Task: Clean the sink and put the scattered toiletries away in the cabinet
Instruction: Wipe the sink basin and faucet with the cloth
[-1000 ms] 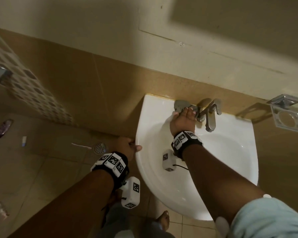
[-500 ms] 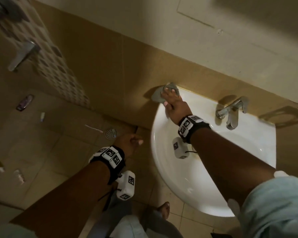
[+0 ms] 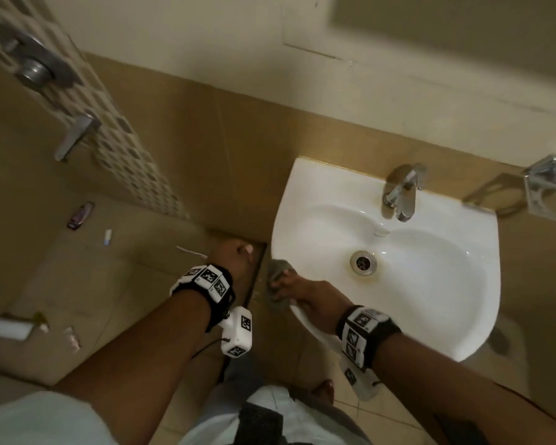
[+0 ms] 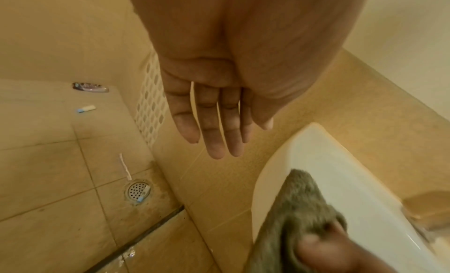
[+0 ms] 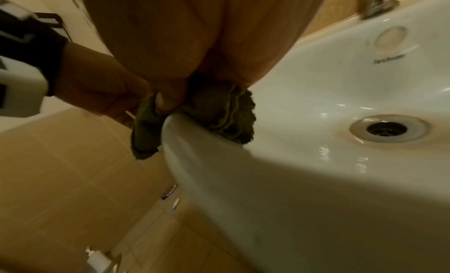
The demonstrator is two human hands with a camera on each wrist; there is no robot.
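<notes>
My right hand (image 3: pixel 297 292) grips the grey-green cloth (image 3: pixel 277 273) over the left front rim of the white sink (image 3: pixel 430 303); half a second ago it was up at the back left corner. My left hand (image 4: pixel 216 108) hangs beside the sink with straight fingers, holding nothing. A toothbrush (image 4: pixel 125 166) and small tube (image 4: pixel 85 109) lie on the floor.

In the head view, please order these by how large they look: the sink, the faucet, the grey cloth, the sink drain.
Largest to smallest:
1. sink
2. faucet
3. grey cloth, partly hidden by the right hand, so unsure against the faucet
4. sink drain
</notes>
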